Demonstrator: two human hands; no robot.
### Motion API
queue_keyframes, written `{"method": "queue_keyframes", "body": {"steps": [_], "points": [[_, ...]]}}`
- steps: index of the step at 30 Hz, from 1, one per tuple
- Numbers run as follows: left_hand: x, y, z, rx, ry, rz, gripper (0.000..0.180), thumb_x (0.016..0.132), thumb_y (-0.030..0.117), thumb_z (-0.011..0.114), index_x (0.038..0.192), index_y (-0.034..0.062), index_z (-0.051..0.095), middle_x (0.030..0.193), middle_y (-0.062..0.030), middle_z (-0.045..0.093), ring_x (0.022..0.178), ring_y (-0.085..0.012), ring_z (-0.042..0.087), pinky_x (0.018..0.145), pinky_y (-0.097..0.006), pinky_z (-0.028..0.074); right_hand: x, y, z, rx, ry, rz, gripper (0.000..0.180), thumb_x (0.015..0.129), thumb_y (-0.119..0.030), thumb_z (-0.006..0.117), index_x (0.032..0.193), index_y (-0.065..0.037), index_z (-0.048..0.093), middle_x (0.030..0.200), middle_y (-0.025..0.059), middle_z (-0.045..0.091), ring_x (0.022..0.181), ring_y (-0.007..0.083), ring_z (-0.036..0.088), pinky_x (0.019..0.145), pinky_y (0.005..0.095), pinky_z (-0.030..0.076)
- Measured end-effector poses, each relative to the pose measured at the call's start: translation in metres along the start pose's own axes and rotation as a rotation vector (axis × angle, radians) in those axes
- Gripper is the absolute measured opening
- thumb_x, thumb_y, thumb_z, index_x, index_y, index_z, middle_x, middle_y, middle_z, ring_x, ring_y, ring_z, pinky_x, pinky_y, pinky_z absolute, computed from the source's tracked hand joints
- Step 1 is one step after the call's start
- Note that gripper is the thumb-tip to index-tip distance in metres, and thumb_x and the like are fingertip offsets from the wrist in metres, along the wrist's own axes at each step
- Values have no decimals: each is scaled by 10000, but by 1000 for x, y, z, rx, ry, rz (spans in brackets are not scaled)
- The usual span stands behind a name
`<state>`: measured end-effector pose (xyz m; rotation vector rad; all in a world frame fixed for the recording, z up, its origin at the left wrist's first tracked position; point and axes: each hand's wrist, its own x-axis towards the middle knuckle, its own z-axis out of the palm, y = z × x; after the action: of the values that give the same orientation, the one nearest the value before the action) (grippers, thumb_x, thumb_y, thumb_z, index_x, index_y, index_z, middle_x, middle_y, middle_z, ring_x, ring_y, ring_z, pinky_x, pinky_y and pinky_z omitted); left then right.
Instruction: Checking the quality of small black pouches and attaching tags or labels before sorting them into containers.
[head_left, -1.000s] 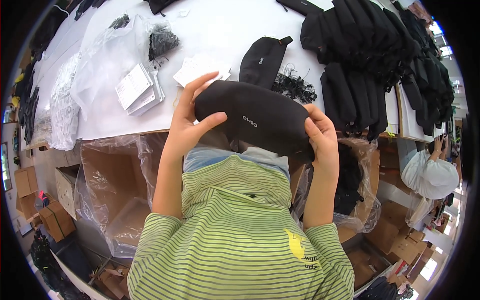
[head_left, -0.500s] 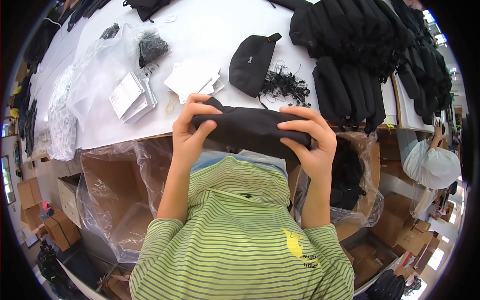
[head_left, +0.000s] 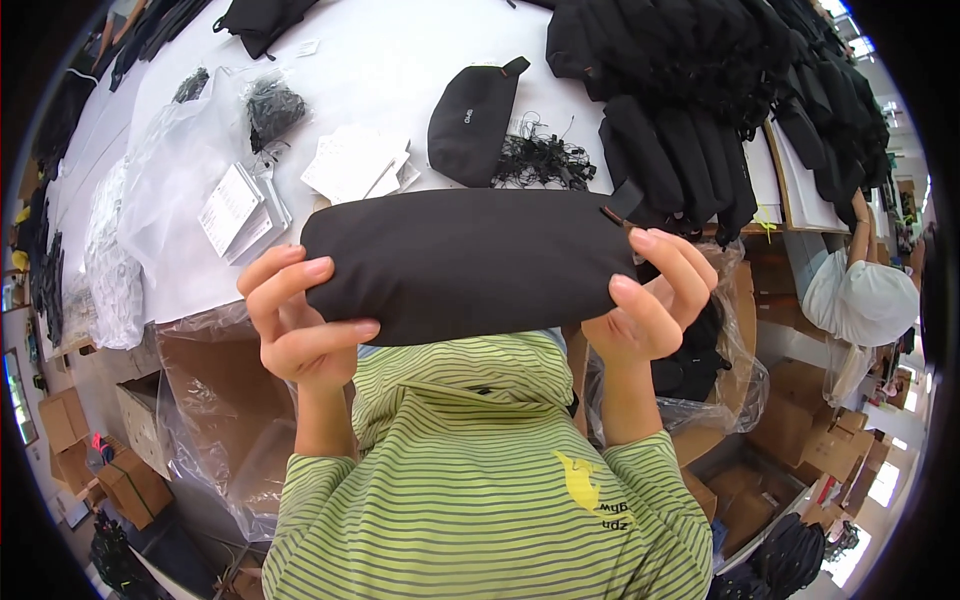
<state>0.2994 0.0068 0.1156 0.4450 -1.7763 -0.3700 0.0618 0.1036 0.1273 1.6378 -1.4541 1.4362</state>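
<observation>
Held up in front of my chest is a black fabric pouch (head_left: 470, 262), its long flat side facing up, with a small tab at its right end. My left hand (head_left: 305, 310) grips the left end between thumb and fingers. At the right end, my right hand (head_left: 655, 295) pinches the edge near the tab. Just beyond lies another black pouch (head_left: 470, 128) on the white table (head_left: 375, 60). Beside that pouch sits a tangle of black tag strings (head_left: 545, 160). White cards (head_left: 360, 162) lie to its left.
A stack of booklets (head_left: 240, 212) and clear plastic bags (head_left: 180, 150) are on the table's left. Black pouches (head_left: 670, 150) pile up at the right. Plastic-lined cardboard boxes (head_left: 225, 390) stand below the near edge. Another person (head_left: 865, 295) is at the far right.
The pouch has come nearer and been turned to show its broad side. My hands have spread apart to its two ends. The table view has shifted slightly left.
</observation>
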Motion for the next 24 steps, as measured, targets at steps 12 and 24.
{"method": "queue_keyframes", "body": {"steps": [12,24], "points": [[10,5,23,-285,-78,-501,504,740,133,680,1191,5,494,1303,-164,387,1059,-271,499,951,-390,371,-6,50,-32,210,-30,600,422,664,20,743,1042,-46,565,1017,50,575,840,131,565,724,253,456],[101,70,-37,-1523,-669,-375,606,774,341,732,1318,344,465,1379,91,441,1216,-260,377,982,-496,292,-46,270,-151,-786,-3,802,441,738,-218,744,1084,-102,497,891,170,647,839,339,630,746,407,463]]}}
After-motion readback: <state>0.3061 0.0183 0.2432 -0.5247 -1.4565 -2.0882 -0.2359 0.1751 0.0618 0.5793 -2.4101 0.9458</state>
